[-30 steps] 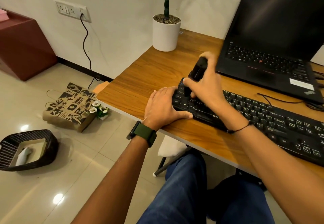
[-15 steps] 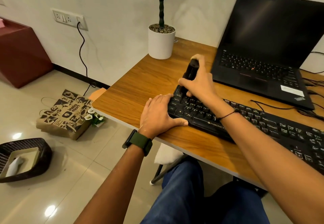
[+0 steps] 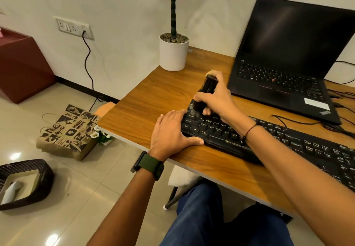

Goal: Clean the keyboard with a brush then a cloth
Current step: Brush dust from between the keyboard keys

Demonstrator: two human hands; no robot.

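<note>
Two hands, left (image 3: pixel 169 130) and right (image 3: pixel 215 99). One brush (image 3: pixel 204 92), one black keyboard (image 3: pixel 288 143), one laptop (image 3: pixel 288 59), one potted plant (image 3: pixel 173 53), one paper bag (image 3: pixel 71 132), one dark basket (image 3: pixel 25 184), one wall socket panel (image 3: pixel 74 27), one wooden desk (image 3: pixel 153 99).

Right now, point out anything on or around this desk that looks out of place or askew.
The paper bag lies flat on its side on the floor beside the desk, with small white flowers at its mouth, as if tipped over. The keyboard sits at an angle to the desk's edge. Nothing looks spilled or damaged.
</note>
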